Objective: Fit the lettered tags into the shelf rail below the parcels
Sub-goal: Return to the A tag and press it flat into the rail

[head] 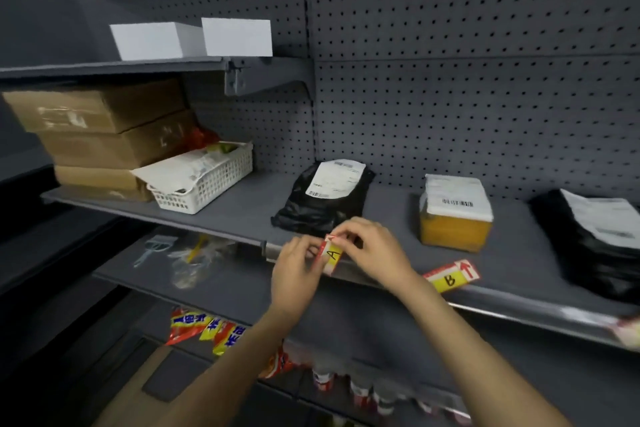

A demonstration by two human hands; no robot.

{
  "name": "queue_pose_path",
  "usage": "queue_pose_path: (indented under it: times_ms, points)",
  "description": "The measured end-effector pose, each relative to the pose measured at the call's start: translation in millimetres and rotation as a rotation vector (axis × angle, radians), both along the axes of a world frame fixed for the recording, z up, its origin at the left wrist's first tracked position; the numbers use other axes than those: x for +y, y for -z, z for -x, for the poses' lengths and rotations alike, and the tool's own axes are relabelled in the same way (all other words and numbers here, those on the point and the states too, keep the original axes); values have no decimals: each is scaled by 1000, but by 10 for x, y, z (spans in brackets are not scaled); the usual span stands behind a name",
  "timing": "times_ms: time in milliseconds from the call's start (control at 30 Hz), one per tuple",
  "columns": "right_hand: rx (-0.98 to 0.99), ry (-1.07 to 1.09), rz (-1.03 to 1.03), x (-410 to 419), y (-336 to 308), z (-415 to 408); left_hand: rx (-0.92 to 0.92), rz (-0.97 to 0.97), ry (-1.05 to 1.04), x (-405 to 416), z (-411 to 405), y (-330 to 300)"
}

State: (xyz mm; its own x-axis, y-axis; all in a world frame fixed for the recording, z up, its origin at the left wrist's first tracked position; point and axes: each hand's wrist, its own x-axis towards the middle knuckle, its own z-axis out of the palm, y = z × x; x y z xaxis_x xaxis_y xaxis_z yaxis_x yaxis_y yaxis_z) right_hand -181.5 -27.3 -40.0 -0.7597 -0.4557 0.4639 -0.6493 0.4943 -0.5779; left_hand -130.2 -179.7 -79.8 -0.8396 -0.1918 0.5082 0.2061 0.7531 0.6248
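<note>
Tag A [331, 255] | pinched by left hand [294, 270] and right hand [375, 250], at shelf rail [502, 310] below black parcel [325, 198] | long axis tilted off rail | tag B [450, 276] rightward, nearer right hand.

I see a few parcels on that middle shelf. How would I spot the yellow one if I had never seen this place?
Start at the grey shelf in front of the pegboard wall and look right of the two hands holding the A tag. The yellow parcel stands between two black plastic mailer bags, just behind the loose B tag. It alone is boxy and orange-yellow, capped by a white barcode label.
</note>
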Motion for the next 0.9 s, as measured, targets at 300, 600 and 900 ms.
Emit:
queue_pose_path:
  times_ms: [300,600,900]
  points:
    - [196,273,-75,-164,92,-399,24,253,114,-384,0,-161]
    - [225,505,-191,-425,245,-513,-7,386,163,-648,54,-302]
    - [349,458,-342,-328,204,-553,73,353,133,-618,-8,-184]
